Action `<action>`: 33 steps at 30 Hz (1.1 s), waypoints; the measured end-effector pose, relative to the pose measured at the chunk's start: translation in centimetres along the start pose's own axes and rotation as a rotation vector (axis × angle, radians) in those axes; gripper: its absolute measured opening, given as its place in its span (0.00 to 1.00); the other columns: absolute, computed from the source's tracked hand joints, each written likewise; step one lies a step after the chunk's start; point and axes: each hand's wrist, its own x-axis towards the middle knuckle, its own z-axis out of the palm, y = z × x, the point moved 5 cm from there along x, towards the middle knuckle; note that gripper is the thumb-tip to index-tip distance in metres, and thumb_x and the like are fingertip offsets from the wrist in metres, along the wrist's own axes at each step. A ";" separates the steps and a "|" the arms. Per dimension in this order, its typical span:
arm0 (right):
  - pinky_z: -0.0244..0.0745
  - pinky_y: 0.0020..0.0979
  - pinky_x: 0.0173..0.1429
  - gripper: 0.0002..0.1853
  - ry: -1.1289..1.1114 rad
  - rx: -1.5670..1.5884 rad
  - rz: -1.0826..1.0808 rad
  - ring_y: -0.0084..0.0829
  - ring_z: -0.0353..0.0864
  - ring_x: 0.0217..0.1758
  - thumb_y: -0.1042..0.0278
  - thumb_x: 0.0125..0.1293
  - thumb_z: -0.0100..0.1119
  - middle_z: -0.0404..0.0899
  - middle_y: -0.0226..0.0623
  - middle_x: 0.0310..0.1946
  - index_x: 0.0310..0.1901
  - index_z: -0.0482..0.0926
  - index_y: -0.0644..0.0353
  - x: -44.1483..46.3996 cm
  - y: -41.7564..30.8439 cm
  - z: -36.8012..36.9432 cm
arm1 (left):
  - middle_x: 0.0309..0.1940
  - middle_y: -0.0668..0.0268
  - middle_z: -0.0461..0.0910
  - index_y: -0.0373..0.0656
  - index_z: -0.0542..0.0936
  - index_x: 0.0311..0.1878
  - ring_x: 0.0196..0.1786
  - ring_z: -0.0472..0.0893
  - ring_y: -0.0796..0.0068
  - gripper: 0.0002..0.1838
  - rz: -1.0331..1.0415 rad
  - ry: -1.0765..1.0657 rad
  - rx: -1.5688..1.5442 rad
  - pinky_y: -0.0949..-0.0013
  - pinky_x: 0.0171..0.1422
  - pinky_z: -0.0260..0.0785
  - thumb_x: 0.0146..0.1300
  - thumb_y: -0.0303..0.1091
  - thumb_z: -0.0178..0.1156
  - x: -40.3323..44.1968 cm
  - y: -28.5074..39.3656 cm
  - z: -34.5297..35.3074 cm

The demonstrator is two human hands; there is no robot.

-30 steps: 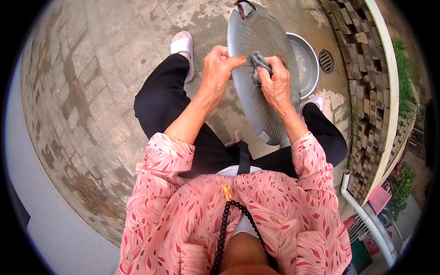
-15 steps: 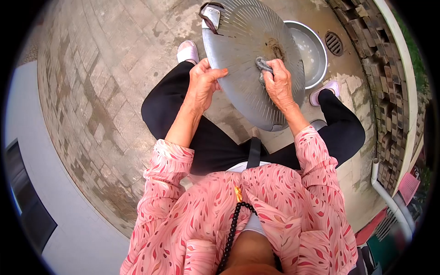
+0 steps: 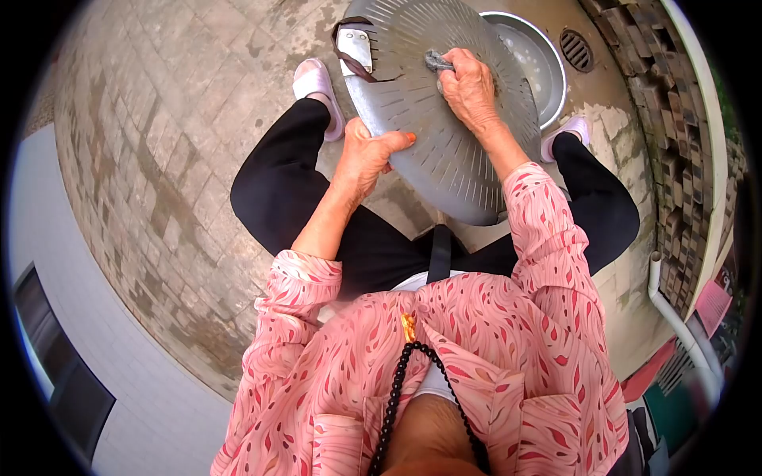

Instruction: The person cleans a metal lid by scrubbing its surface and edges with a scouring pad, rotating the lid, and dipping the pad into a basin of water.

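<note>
A large round slotted metal disc [image 3: 444, 151], grey with rows of thin radial slits, is held tilted in front of me. On its left edge sits a pale riveted metal bracket [image 3: 355, 49] with a dark strap [image 3: 349, 67] looped around it. My left hand [image 3: 367, 159] grips the near left rim, thumb on top and fingers underneath. Pressed to the upper middle of the disc, my right hand [image 3: 470, 86] is closed around a wet-looking grey rag [image 3: 436, 61]. The brown stain seen earlier is now covered by that hand or out of sight.
Behind the disc stands a metal basin [image 3: 548, 71] with cloudy water, partly hidden. A round drain grate [image 3: 576, 51] lies beyond it in the paved ground [image 3: 182, 143]. Stacked bricks [image 3: 667, 119] line the right, with a white pipe [image 3: 675, 317] lower down.
My right hand has moved the rag up and to the left across the disc. The disc has turned and shifted slightly, and my left hand has moved slightly down and to the right with it.
</note>
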 end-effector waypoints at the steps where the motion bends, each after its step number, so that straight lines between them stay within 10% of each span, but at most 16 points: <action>1: 0.73 0.39 0.42 0.09 -0.004 0.033 -0.007 0.48 0.79 0.35 0.75 0.55 0.53 0.77 0.45 0.33 0.37 0.76 0.65 -0.5 -0.5 0.4 | 0.20 0.72 0.76 0.39 0.80 0.31 0.17 0.69 0.86 0.07 -0.004 0.008 -0.003 0.78 0.17 0.57 0.48 0.28 0.65 0.3 -0.2 0.1; 4: 0.74 0.44 0.44 0.11 -0.090 0.228 -0.165 0.50 0.79 0.38 0.74 0.52 0.52 0.77 0.47 0.35 0.38 0.76 0.65 -1.9 -7.5 1.0 | 0.20 0.73 0.75 0.39 0.80 0.32 0.18 0.69 0.86 0.07 0.023 0.013 -0.076 0.79 0.18 0.56 0.48 0.27 0.65 0.3 -1.0 0.5; 10: 0.74 0.47 0.43 0.10 0.018 -0.112 0.032 0.52 0.79 0.36 0.74 0.53 0.51 0.77 0.49 0.33 0.37 0.76 0.65 1.5 2.2 0.7 | 0.24 0.72 0.77 0.38 0.80 0.32 0.23 0.73 0.85 0.07 -0.004 0.008 -0.007 0.77 0.25 0.63 0.47 0.24 0.65 0.3 -0.3 0.7; 14: 0.74 0.46 0.41 0.09 -0.030 0.141 -0.164 0.52 0.79 0.35 0.74 0.53 0.50 0.77 0.49 0.32 0.36 0.75 0.65 -0.4 -7.4 1.2 | 0.26 0.71 0.79 0.37 0.80 0.35 0.25 0.75 0.83 0.10 0.042 -0.004 -0.092 0.76 0.27 0.66 0.47 0.22 0.65 0.6 -0.6 1.3; 20: 0.74 0.44 0.42 0.09 -0.041 -0.102 0.065 0.50 0.80 0.36 0.76 0.52 0.52 0.78 0.46 0.34 0.37 0.76 0.64 -1.0 3.5 -1.0 | 0.36 0.63 0.81 0.33 0.78 0.45 0.35 0.80 0.75 0.16 0.025 -0.022 -0.120 0.71 0.39 0.73 0.50 0.21 0.63 1.0 -1.0 0.3; 24: 0.74 0.42 0.41 0.09 -0.100 0.243 -0.107 0.49 0.80 0.36 0.78 0.53 0.53 0.77 0.45 0.34 0.38 0.75 0.65 -4.8 -6.2 -1.0 | 0.27 0.70 0.79 0.37 0.79 0.40 0.25 0.75 0.85 0.11 0.096 -0.044 -0.203 0.79 0.24 0.65 0.58 0.33 0.65 1.0 -0.2 0.6; 28: 0.74 0.43 0.42 0.09 -0.062 0.013 0.027 0.49 0.79 0.36 0.78 0.53 0.53 0.78 0.46 0.35 0.38 0.76 0.65 -3.6 1.0 -1.8 | 0.19 0.74 0.72 0.43 0.76 0.33 0.16 0.67 0.88 0.20 0.025 0.006 -0.153 0.81 0.15 0.53 0.64 0.54 0.59 0.6 -1.2 0.3; 33: 0.74 0.44 0.41 0.10 -0.104 0.201 -0.078 0.50 0.79 0.35 0.76 0.52 0.54 0.77 0.47 0.36 0.38 0.75 0.64 -6.3 -5.8 -1.8 | 0.18 0.74 0.71 0.45 0.74 0.32 0.14 0.66 0.87 0.19 0.012 0.106 -0.215 0.81 0.14 0.51 0.66 0.52 0.57 1.2 -1.6 1.1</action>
